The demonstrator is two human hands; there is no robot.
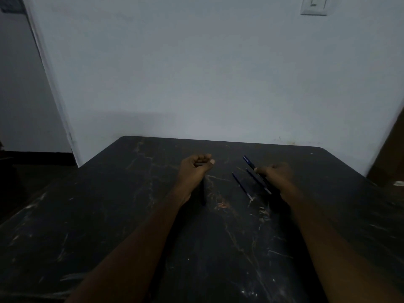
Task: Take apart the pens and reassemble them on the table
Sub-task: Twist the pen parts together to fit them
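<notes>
While both forearms reach out over the dark, scratched table (109, 215), each hand is busy with a pen part. The left hand (195, 166) is curled into a loose fist, fingers folded in toward the palm and thumb tip pressed against them; a dark pen barrel (203, 193) runs from under that fist back toward the person, slanting down close to the tabletop — the dim light hides whether its near end touches the surface. The right hand (276, 173) is closed around a blue pen (249, 161), whose far end sticks out beyond the thumb and fingertips, pointing up and to the left toward the wall (196, 73). Between the two hands, nearer the right one, lie two thin parts on the table: a slim refill (242, 186) with a pale tip at its near end, and just to its right a second thin piece (258, 181) that runs almost parallel and passes right beside the right hand's fingers. A light switch (314, 5) sits high on the wall, well away from everything.
</notes>
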